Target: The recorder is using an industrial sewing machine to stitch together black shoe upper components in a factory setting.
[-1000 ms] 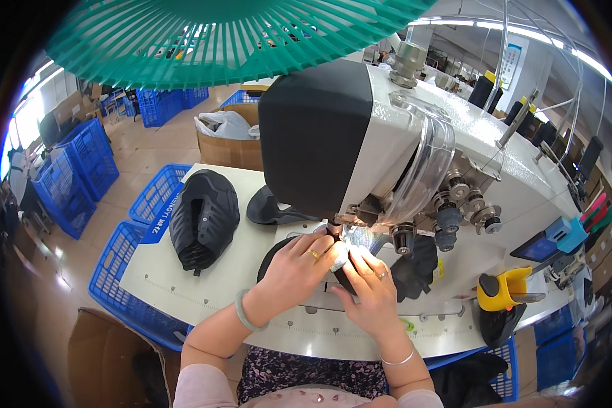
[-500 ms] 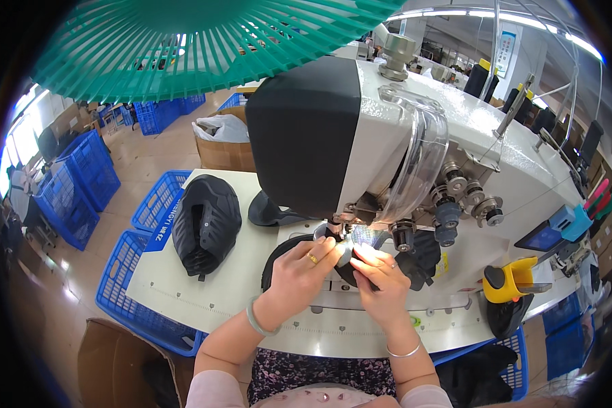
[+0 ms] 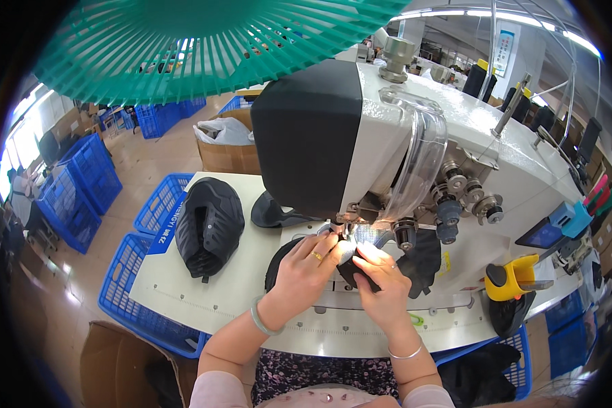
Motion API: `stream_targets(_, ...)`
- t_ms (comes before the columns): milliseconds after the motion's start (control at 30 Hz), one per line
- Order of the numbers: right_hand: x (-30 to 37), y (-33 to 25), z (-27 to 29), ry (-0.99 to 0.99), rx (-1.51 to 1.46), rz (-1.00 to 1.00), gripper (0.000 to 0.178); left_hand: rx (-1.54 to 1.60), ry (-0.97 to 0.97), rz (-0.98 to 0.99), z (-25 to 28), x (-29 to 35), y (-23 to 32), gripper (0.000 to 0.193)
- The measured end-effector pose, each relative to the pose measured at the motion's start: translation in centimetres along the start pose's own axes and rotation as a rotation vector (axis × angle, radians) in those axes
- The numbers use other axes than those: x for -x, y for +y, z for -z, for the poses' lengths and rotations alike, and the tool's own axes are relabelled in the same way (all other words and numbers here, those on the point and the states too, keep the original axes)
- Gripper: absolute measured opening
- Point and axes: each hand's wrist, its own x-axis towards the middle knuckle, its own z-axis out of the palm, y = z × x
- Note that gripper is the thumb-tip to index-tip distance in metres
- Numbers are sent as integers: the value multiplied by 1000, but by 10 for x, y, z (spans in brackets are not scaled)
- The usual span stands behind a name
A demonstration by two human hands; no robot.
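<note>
Both hands are on a black shoe upper (image 3: 350, 273) under the needle area of a sewing machine (image 3: 347, 228), which is lit brightly. My left hand (image 3: 307, 264) has its fingers bent together on the upper's edge, fingertips close to the presser foot. My right hand (image 3: 382, 277) pinches the other side, thumb below and fingers above. A pale grey strip (image 3: 346, 251) shows between the two hands. The fingers hide much of the piece and the stitching point. Left of the hands, a shaped black shoe upper (image 3: 209, 228) lies on the white table (image 3: 245, 299).
A black piece (image 3: 275, 209) lies behind my left hand, another (image 3: 425, 262) beyond my right. The yellow holder (image 3: 512, 279) stands at right. Blue baskets (image 3: 119, 285) sit beside the table, with a cardboard box (image 3: 102, 360) below. A green fan guard (image 3: 204, 54) hangs overhead.
The grey strip's loop by the needle, visible before, is now mostly covered by my left fingers. Both hands stay near the needle with only slight movement. The whole view has shifted slightly.
</note>
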Motion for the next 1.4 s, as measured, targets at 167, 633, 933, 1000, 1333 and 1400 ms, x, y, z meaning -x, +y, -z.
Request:
stream_targets(167, 5, -11, 6, 12, 15, -87, 48, 67, 50, 6, -2, 3, -5, 34)
stream_targets(633, 4, -1, 8, -333, 324, -171, 48, 219, 114, 101, -5, 7, -8, 32)
stream_targets(933, 2, -8, -2, -286, 295, -219, 41, 229, 122, 32, -5, 4, -15, 32)
stream_targets(1000, 2, -10, -4, -272, 299, -224, 37, 229, 140, 15, -6, 2, -17, 31)
stream_targets(1333, 0, -9, -6, -250, 323, -200, 28, 442, 156, 125, -15, -3, -32, 22)
stream_targets(1400, 0, -8, -5, -256, 317, -201, 28, 578, 128, 293, -17, -4, -33, 22)
